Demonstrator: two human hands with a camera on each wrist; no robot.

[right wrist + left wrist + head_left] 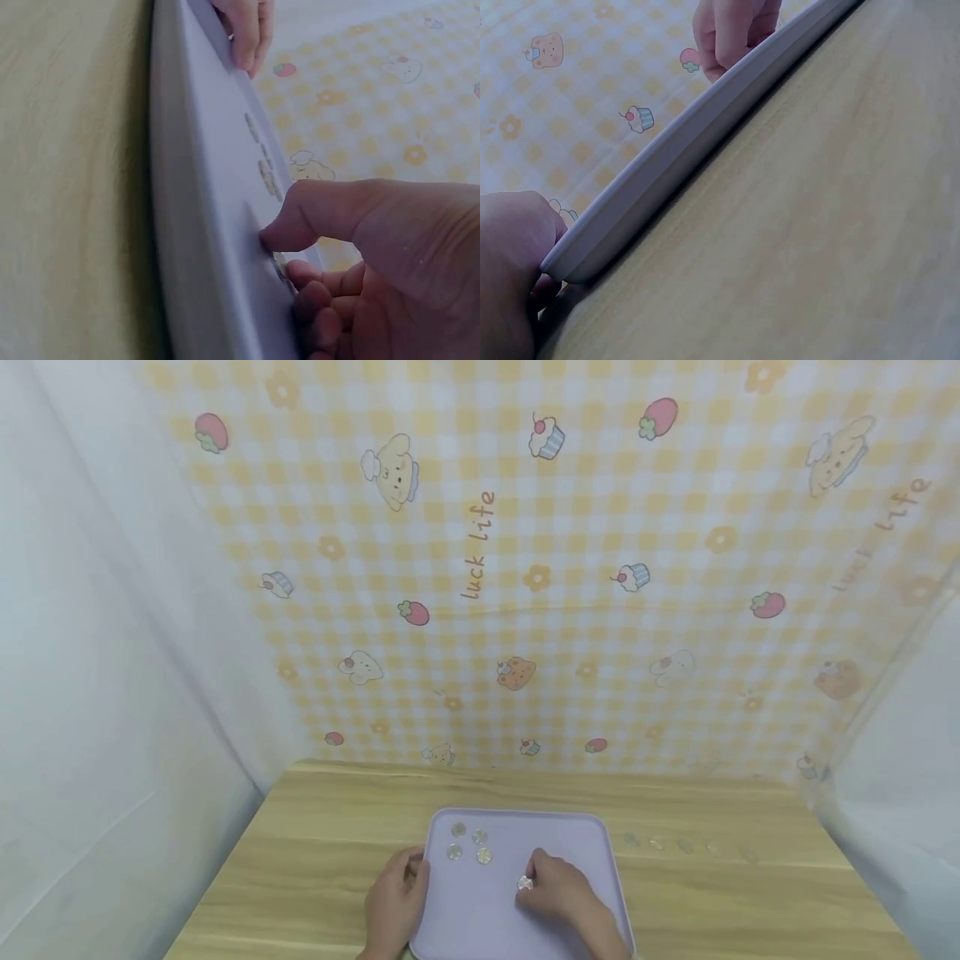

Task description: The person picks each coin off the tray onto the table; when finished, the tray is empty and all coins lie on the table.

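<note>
A pale purple tray lies on the table. At its left rim my left hand grips the edge, thumb and fingers on either side of it. Over the middle-right of the tray, my right hand pinches a shiny round coin between thumb and index finger. The right wrist view shows this coin close to the tray's surface; whether it touches is hard to tell. Several silvery coins lie flat in the tray's far left part.
To the right of the tray, several more coins form a row on the wood-grain table. Behind the table hangs a yellow checked cloth with cartoon prints. White sheets enclose the sides.
</note>
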